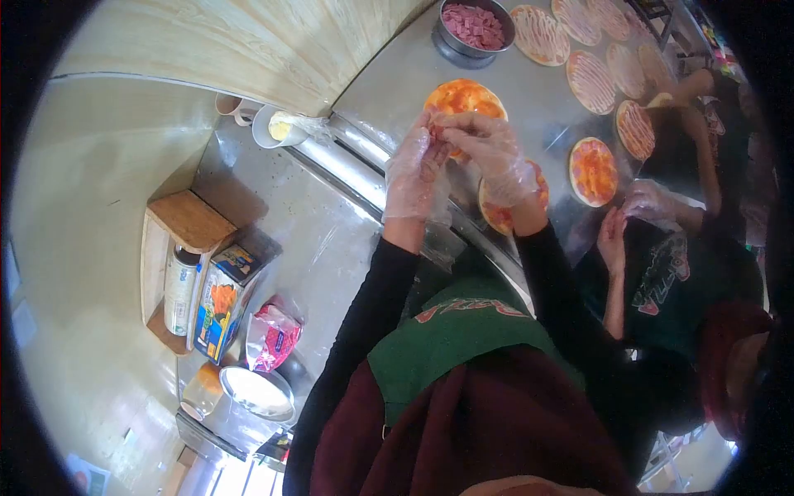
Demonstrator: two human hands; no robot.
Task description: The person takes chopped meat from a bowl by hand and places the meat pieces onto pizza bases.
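Note:
Both my hands wear clear plastic gloves and meet above a round pizza base [467, 93] spread with red-orange sauce. My left hand [411, 172] has its fingers drawn together, holding something small that I cannot make out. Against its fingertips, my right hand [496, 157] is closed in a pinch, and what it grips is hidden. Below my right hand lies another sauced pizza base [495, 217], partly covered by the wrist. A metal bowl [442, 31] of chopped pink ham [474, 25] stands beyond my hands on the steel table [529, 99].
Several topped pizza bases [590, 81] lie at the far right, with a sauced base [593, 172] nearer. A co-worker's gloved hand [649, 202] is close on the right. On the left are a white bowl [266, 128], a wooden box [190, 221], a pink bag [273, 337] and a metal bowl [258, 393].

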